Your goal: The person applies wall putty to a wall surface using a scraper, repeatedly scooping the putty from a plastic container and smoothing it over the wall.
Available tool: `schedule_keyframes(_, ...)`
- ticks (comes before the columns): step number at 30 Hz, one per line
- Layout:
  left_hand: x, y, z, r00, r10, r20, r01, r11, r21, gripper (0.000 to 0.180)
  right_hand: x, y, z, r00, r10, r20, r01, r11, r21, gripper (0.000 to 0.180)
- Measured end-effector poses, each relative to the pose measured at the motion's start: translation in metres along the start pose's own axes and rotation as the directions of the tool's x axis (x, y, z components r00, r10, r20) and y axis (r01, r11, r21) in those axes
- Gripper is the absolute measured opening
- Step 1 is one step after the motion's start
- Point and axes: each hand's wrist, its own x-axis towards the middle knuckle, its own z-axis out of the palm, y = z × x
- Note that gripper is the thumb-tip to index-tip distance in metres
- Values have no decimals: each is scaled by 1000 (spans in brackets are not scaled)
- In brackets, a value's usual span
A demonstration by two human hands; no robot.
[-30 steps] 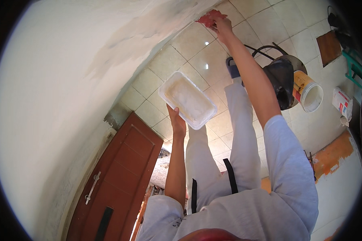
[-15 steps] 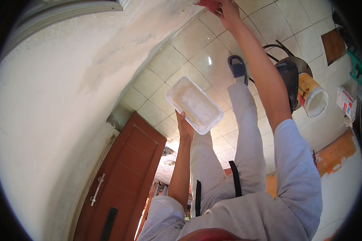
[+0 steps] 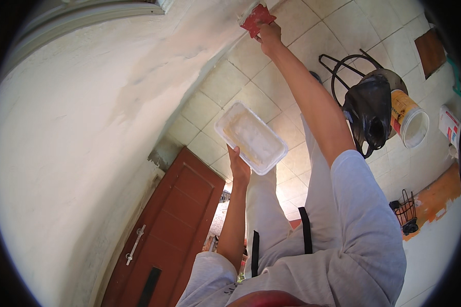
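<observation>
My left hand (image 3: 238,166) grips the near left edge of a white rectangular plastic tub (image 3: 259,134), its thumb over the rim. Pale paste smears the tub's bottom and inner walls. Up at the top, my right hand (image 3: 270,38) is closed on a red putty scraper (image 3: 256,20), with some whitish material along its far edge. The scraper's edge is at or close to the plastered wall (image 3: 138,77); whether it touches cannot be made out. A darker, damp-looking patch spreads over the wall's surface to the left of the scraper.
A brown door (image 3: 164,225) with a white handle stands at lower left. On the right, a stool (image 3: 389,79) bears a black plastic bag (image 3: 368,110) and a yellow-and-white bucket (image 3: 414,125). A white package (image 3: 449,123) lies farther right on the tiled floor (image 3: 251,97).
My right hand has come down and left along the wall, bringing the red scraper fully into sight. The stool and black bag show more. My left hand still holds the tub.
</observation>
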Motion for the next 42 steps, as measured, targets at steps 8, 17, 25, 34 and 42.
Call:
schedule_keyframes(8,-8,12,-9,1000,-9,22,8,1000,24,78,-62,-48,23,996,49,73,-52,998,34,22)
schedule_keyframes(17,-7,17,-3,1000,-10,29,11,999,-34,73,-121,-108,55,989,-12,147,10,1000,15,23)
schedule_keyframes(25,-11,24,-3,1000,-17,14,17,999,-35,73,-84,-132,-6,972,-169,165,159,985,67,27)
schedule_keyframes(34,-1,19,-13,998,-41,-54,40,999,-32,74,53,-14,-67,990,-64,-125,31,967,-254,29)
schedule_keyframes(42,-9,4,-35,995,-60,-84,57,998,-32,78,14,24,13,995,-91,-48,76,966,-247,27)
